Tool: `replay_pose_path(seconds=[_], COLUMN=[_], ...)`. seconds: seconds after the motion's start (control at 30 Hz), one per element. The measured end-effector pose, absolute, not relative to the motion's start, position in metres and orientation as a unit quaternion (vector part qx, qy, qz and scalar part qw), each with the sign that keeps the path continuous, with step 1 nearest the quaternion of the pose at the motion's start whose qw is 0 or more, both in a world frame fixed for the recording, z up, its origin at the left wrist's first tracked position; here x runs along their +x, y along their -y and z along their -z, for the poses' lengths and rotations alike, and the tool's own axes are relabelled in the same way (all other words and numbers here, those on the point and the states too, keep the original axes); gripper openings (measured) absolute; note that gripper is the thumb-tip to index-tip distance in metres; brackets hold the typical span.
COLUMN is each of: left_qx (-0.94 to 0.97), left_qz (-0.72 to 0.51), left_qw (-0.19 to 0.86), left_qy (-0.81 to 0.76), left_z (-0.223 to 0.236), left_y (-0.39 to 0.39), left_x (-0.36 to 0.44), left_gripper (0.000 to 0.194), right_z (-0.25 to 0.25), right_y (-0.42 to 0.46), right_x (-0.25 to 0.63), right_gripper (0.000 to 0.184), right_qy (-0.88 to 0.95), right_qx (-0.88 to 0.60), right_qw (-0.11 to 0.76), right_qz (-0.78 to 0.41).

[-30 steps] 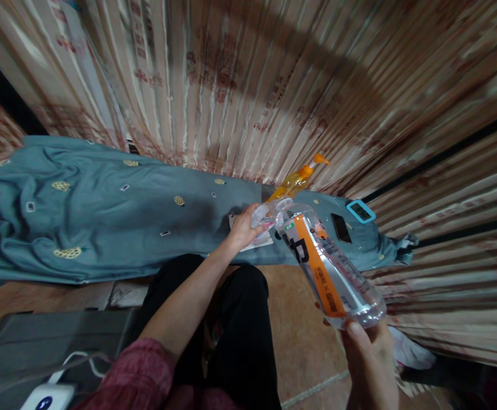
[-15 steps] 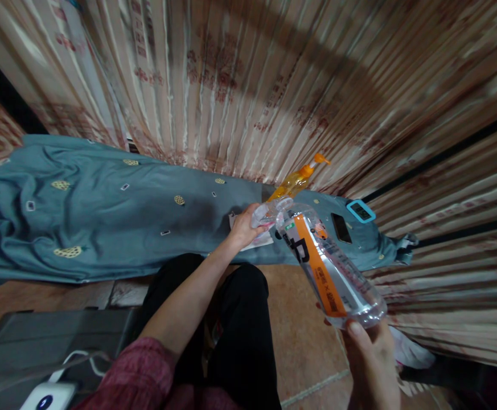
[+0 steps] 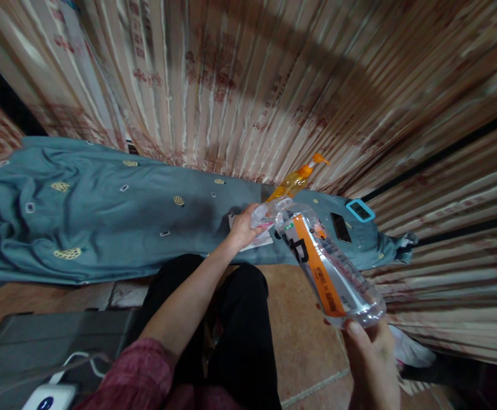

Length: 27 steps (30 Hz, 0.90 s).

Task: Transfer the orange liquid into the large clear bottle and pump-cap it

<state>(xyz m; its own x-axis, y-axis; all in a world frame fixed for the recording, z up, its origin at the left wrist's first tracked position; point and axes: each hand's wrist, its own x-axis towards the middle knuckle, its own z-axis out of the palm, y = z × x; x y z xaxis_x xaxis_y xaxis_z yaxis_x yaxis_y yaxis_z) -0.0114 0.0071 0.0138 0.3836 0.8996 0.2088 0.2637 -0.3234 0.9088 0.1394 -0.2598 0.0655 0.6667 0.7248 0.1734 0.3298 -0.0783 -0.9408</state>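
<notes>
Our right hand [image 3: 370,347] is gripping the bottle [image 3: 320,267], already tilting toward 11 o'clock; our left hand [image 3: 243,229] is clasping a clear container [image 3: 264,214].

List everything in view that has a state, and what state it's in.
Labelled bottle: tilted, base in right hand
Clear container: held by left hand
Pump bottle: pump head attached
Phone: flat, screen dark
Blue-framed display: showing blurred digits
Teal cloth: spread, wrinkled
Curtain: hanging, pleated

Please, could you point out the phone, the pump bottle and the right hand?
Phone [image 3: 341,228]: head view, dark screen.
Pump bottle [image 3: 293,184]: head view, yellow body.
Right hand [image 3: 370,347]: head view, back near thumb.
</notes>
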Motion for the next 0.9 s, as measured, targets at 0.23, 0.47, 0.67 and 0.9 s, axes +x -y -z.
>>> replay_pose_path(seconds=[0.23,0.47,0.67,0.9], left_qx=[0.715,0.713,0.712,0.708], left_qz=[-0.384,-0.384,-0.385,-0.391], left_qw=[0.421,0.422,0.422,0.428], left_qy=[-0.404,-0.407,-0.409,-0.403], left_z=[-0.0151,-0.0178,-0.0147,-0.0144], left_y=[-0.0069,-0.006,-0.0072,-0.0071], left_x=[-0.0116,-0.0132,-0.0116,-0.0121], left_gripper=[0.059,0.06,0.062,0.062], right_z=[-0.0655,-0.0691,-0.0711,-0.07], right_y=[0.2596,0.2568,0.2574,0.2553], right_x=[0.1379,0.1345,0.1316,0.1317], right_gripper=[0.075,0.082,0.081,0.081], right_qy=[0.354,0.364,0.364,0.377], right_qx=[-0.714,-0.709,-0.717,-0.711], right_qw=[0.576,0.58,0.572,0.574], right_qz=[-0.181,-0.169,-0.162,-0.154])
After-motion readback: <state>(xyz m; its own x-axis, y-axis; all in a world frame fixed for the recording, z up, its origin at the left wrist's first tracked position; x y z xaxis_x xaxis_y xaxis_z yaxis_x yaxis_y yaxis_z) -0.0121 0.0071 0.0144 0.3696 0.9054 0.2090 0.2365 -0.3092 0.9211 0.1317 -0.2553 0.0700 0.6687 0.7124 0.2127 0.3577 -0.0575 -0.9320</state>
